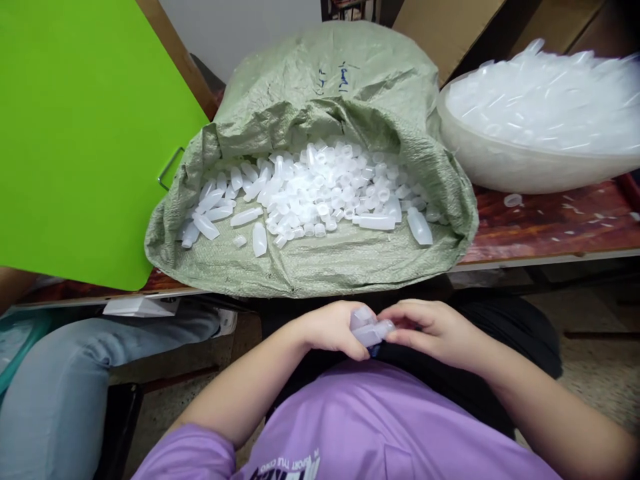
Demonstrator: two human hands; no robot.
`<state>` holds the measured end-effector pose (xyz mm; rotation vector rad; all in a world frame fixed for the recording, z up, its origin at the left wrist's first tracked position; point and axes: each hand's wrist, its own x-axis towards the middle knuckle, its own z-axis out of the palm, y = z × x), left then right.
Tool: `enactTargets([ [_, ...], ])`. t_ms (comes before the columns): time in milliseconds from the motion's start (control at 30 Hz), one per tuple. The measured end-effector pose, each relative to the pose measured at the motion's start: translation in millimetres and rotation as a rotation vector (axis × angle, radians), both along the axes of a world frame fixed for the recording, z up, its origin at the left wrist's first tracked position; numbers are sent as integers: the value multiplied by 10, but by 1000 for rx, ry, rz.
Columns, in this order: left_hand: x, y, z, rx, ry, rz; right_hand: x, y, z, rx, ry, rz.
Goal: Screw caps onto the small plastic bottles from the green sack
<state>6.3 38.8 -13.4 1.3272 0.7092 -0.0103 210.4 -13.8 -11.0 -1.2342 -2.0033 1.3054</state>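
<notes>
My left hand (334, 328) and my right hand (434, 330) meet over my lap, just below the table's front edge. Both are closed on small translucent plastic bottles (371, 328) pinched between the fingers of the two hands. Ahead of them an open green woven sack (320, 263) lies on the table, filled with several loose translucent bottles and caps (320, 193). A few bottles lie near the sack's front lip, the nearest about a hand's length beyond my fingers.
A large white bowl (525, 170) heaped with clear plastic pieces stands at the right on the reddish wooden table (550, 227). A bright green panel (85, 133) covers the left. Another person's grey-trousered leg (65, 380) is at lower left. Cardboard boxes stand behind.
</notes>
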Motion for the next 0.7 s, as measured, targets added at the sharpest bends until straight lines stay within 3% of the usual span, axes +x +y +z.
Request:
enactTargets([
  [133, 38, -4, -41, 91, 44, 42, -101, 3, -131, -165, -163, -219],
  [233, 35, -14, -80, 212, 134, 68, -71, -11, -188, -65, -192, -252],
  [333, 21, -33, -97, 309, 198, 77, 1, -32, -198, 39, -62, -197],
  [433, 27, -66, -105, 384, 227, 53, 28, -51, -199, -46, -126, -163],
  [500, 39, -85, -115, 393, 229, 50, 17, -58, -201, -38, -110, -175],
  [600, 47, -99, -133, 372, 216, 43, -20, -64, -208, 26, -32, -62],
  [700, 38, -103, -140, 424, 236, 43, -58, -69, -237, -96, -128, -56],
])
